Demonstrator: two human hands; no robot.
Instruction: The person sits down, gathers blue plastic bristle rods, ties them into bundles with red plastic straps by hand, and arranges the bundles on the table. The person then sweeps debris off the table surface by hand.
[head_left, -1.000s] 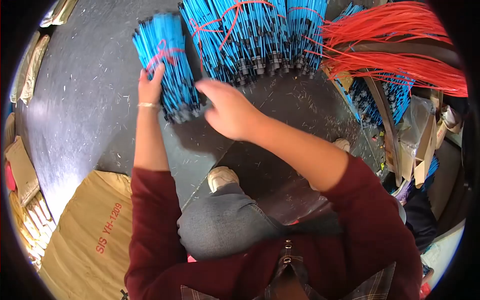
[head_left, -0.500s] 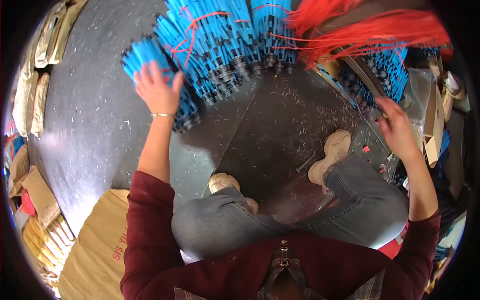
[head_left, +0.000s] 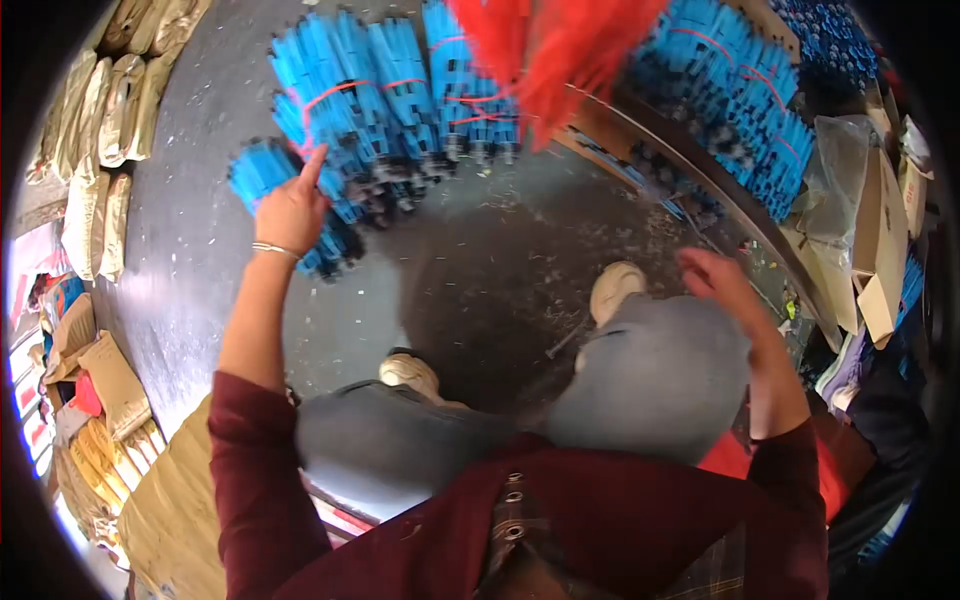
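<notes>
My left hand (head_left: 290, 212), with a bracelet at the wrist, lies against the leftmost blue bundle (head_left: 262, 170), its index finger stretched towards the bundles beside it. Its other fingers are curled, and I cannot make out whether they grip the bundle. Several blue bundles tied with red strips (head_left: 335, 92) stand next to it, black ends towards me. My right hand (head_left: 712, 275) is above my right knee, blurred, its fingers partly bent; what it holds, if anything, cannot be made out. Long red strips (head_left: 570, 60) hang over the bundles at the top middle.
More blue bundles (head_left: 725, 90) lie beyond a curved dark edge (head_left: 715, 185) at the right. An open cardboard box (head_left: 880, 240) with clear plastic stands at the far right. Brown paper packages (head_left: 95, 215) are stacked at the left, and a brown sack (head_left: 170, 490) lies at the lower left.
The view has shifted. My left hand has gone from spread on the leftmost bundle to pointing with curled fingers. My right hand first left the bundles for the right side, and now is nearer my knee.
</notes>
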